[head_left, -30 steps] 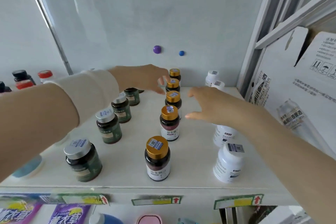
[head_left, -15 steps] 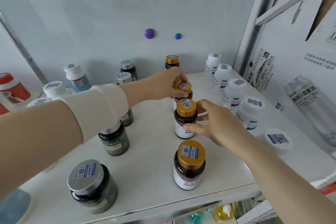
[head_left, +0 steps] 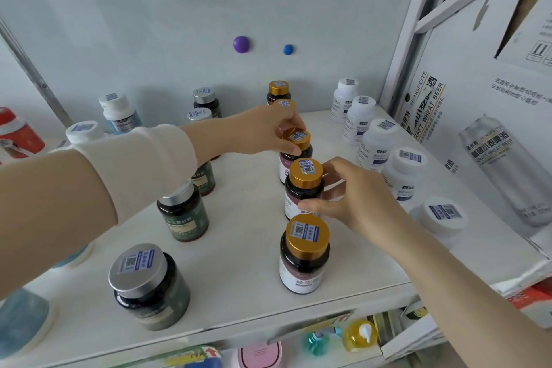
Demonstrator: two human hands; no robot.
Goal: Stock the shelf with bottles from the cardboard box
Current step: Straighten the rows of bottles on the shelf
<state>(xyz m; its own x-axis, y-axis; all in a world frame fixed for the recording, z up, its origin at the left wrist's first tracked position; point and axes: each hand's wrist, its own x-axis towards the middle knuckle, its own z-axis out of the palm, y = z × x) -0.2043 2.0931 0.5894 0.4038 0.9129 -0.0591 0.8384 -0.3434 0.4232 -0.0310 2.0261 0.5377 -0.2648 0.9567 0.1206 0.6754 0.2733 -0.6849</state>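
Observation:
A row of dark gold-capped bottles runs front to back down the middle of the white shelf (head_left: 239,272). My left hand (head_left: 263,131) reaches across from the left and grips the cap of the third gold-capped bottle (head_left: 295,149). My right hand (head_left: 352,191) wraps around the body of the second gold-capped bottle (head_left: 303,185), thumb in front and fingers behind. The nearest gold-capped bottle (head_left: 304,254) stands untouched near the front edge. The farthest one (head_left: 277,91) stands against the back wall.
Dark green silver-capped bottles (head_left: 149,287) form a row on the left. White bottles (head_left: 400,176) line the right side, beside a white cardboard beer box (head_left: 478,134) beyond the shelf post. More white-capped bottles stand at the far left (head_left: 119,112).
Both hands moved from hovering open above the shelf down onto the gold-capped row and closed on two bottles. The view also came closer and tilted down.

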